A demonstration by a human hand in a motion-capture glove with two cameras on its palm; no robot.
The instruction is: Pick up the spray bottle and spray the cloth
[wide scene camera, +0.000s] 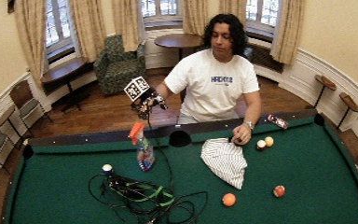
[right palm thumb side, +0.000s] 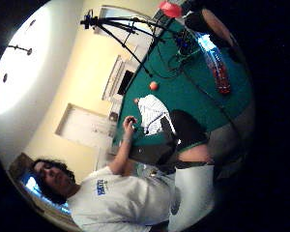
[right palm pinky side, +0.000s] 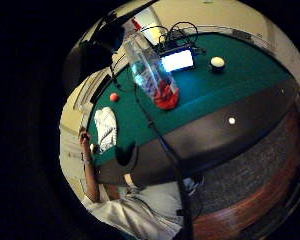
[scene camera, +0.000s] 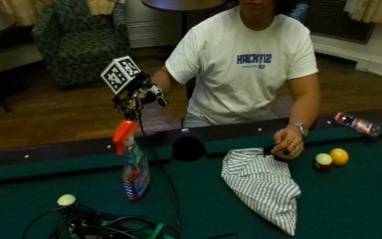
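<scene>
A spray bottle [scene camera: 133, 167] with an orange trigger head is seen standing upright on the green felt of a pool table [scene camera: 350, 199], near the rail on the person's side and just beside the side pocket [scene camera: 189, 148]. The gloved right hand [scene camera: 140, 97] is raised in the air above the bottle's head, clear of it and past the rail; nothing is held by the grip, and how far its fingers are curled cannot be told. A striped cloth [scene camera: 264, 185] is laid flat on the felt on the other side of the pocket from the bottle, well apart from it, with 1 corner at the rail. That corner is touched by the bare left hand [scene camera: 288, 143], which rests at the table edge and wears a wristwatch. Just beside that hand 2 billiard balls [scene camera: 331, 159] are seen, 1 yellow and 1 dark with white. A white ball [scene camera: 66, 200] lies next to a tangle of cables [scene camera: 105, 225] on the felt beyond the bottle. In the wide outside view, an orange ball [wide scene camera: 229, 199] and a red ball [wide scene camera: 278, 191] are found further out on the felt, and a small bottle [wide scene camera: 276, 121] is laid on the rail toward the corner.
</scene>
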